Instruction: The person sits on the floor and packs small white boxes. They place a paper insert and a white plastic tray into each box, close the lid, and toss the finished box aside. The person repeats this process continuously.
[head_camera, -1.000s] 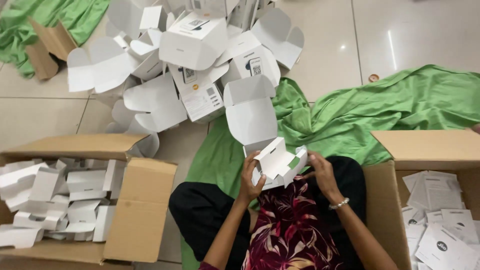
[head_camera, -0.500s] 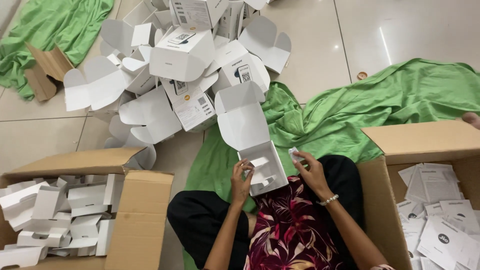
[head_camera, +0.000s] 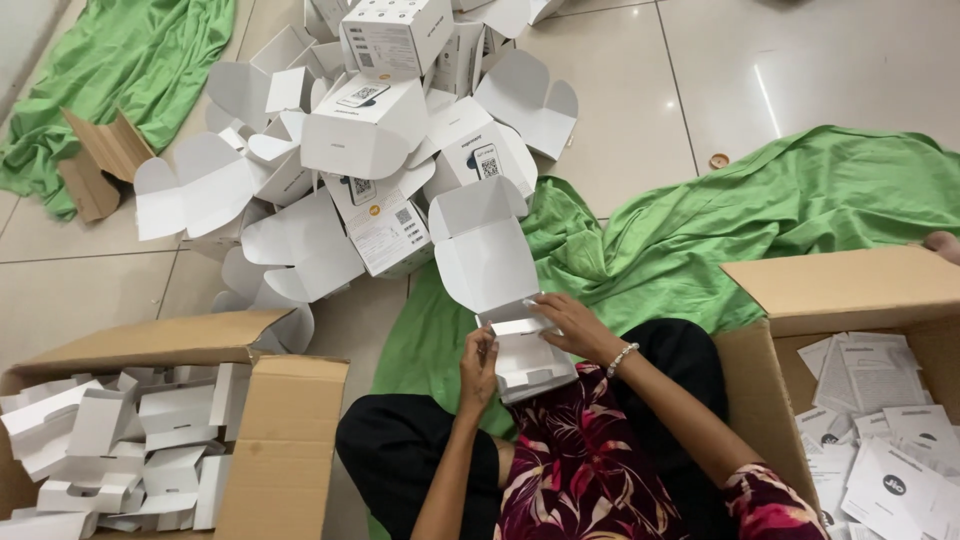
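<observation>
Open white box (head_camera: 505, 300) held over lap, lid flap raised away from body. Left hand (head_camera: 478, 362) clamped on box's near-left edge; right hand (head_camera: 566, 322) pinched on white insert (head_camera: 520, 326) at mouth. Insert best squared to walls, then pressed flat. Carton of spare inserts (head_camera: 120, 440) left of left hand.

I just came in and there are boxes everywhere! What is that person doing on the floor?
A person sits on the floor holding a small open white box over their lap. The left hand steadies its side and the right hand presses at the top of the insert inside. A pile of open white boxes lies ahead, a carton of white inserts on the left, a carton of leaflets on the right.
</observation>
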